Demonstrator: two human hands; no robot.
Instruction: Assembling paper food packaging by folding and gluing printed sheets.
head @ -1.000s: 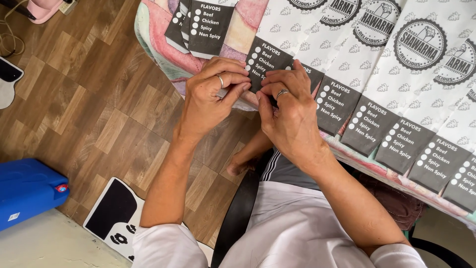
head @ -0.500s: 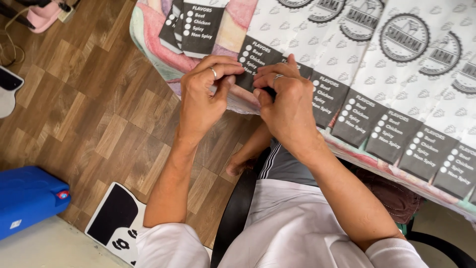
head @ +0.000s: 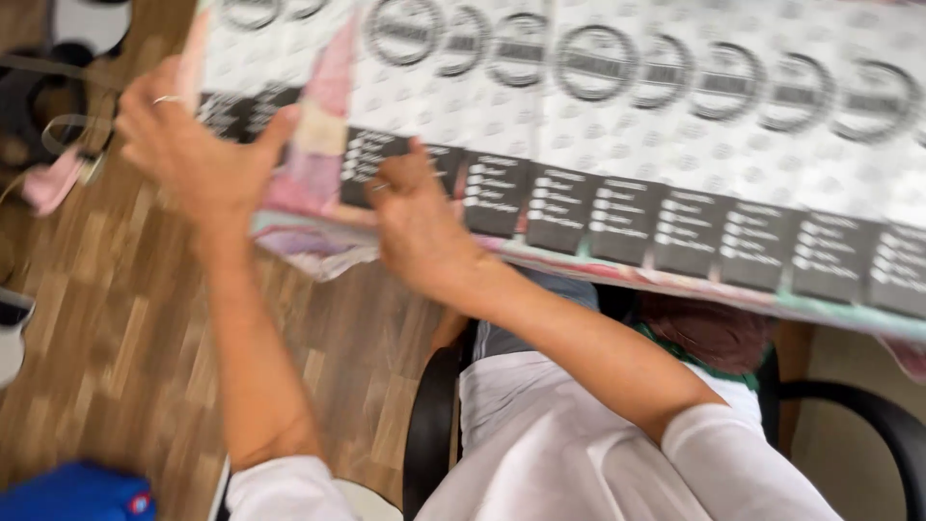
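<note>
Head view, blurred: left hand (head: 198, 159) has lifted off the row of printed paper bags (head: 617, 145) since a second ago, fingers apart at the row's left end, while right hand (head: 417, 217) stays pressed on a bag's dark panel, fingers together.

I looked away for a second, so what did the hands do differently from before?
The left hand has lifted away from the right and swung out to the left, fingers spread, over the end of the row of paper bags. The right hand stayed on a bag's dark panel at the near edge. The picture is blurred, so any grip is unclear. The bags still lie overlapped in their row.
</note>
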